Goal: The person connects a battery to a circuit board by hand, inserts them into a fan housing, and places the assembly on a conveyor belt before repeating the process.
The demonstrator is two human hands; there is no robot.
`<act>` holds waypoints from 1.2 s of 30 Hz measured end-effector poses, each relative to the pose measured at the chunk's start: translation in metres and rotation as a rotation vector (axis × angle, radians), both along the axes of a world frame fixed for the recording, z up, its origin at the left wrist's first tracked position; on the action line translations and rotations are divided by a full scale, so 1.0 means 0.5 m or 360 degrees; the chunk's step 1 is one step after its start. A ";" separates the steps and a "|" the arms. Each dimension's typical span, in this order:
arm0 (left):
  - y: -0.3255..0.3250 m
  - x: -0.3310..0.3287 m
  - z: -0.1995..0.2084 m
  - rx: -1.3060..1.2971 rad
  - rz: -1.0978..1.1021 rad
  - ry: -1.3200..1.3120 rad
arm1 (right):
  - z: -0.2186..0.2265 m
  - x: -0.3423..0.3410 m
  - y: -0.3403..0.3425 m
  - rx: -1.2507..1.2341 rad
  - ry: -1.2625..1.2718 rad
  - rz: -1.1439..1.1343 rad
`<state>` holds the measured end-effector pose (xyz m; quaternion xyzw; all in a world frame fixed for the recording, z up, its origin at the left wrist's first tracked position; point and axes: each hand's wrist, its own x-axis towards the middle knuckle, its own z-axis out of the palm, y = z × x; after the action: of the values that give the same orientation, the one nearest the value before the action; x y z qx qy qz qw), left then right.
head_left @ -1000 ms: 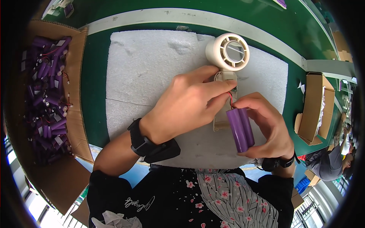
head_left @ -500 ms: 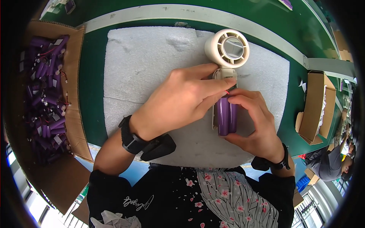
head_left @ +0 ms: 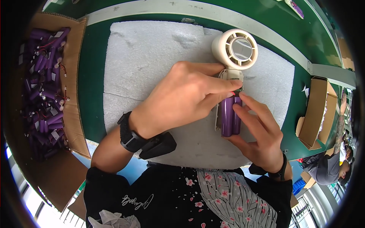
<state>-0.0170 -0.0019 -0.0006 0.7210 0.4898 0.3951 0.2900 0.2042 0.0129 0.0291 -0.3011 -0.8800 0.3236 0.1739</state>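
Closest, at the lower edge, a black shirt [head_left: 171,197] with pink flowers, and on both wrists black bands [head_left: 131,135]. Next, above a white foam board [head_left: 133,76], the left hand [head_left: 186,97], fingers drawn together upon the upper end of the open handle casing [head_left: 234,74], near a bit of red wire [head_left: 232,93]; cannot tell the exact thing pinched, with this hand itself blocking the view. Lower and to the right, the right hand [head_left: 262,133], gripping the purple battery pack [head_left: 227,117] with thumb at the lower end and fingers at the upper right side. Pack lengthwise over the casing; cannot tell how deep. Just beyond, the round cream fan head [head_left: 240,48]. On the left, a big cardboard box [head_left: 73,87] full of purple batteries [head_left: 43,91], filling that side; on the right, a smaller carton [head_left: 313,110], well apart from the hands. Farther, a pale rail [head_left: 171,7] across the green table [head_left: 93,76], and at far right a co-worker in a grey shirt [head_left: 327,169].
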 end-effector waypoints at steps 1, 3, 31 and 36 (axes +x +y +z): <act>0.000 0.000 0.000 0.0005 0.0005 0.0000 | -0.001 0.000 0.000 -0.0006 -0.0003 -0.0001; -0.001 0.000 -0.004 0.0004 0.0008 -0.0004 | -0.003 -0.002 0.001 0.0058 0.0005 0.0033; 0.001 -0.001 -0.001 -0.0103 0.0017 -0.0127 | 0.000 -0.012 0.002 0.0226 -0.0146 0.0089; 0.002 -0.006 -0.002 -0.0235 -0.0015 -0.0251 | -0.004 -0.011 0.006 0.0096 -0.0072 0.0021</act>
<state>-0.0200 -0.0007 -0.0015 0.6667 0.4899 0.4121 0.3818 0.1989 0.0160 0.0272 -0.2973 -0.8950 0.2910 0.1607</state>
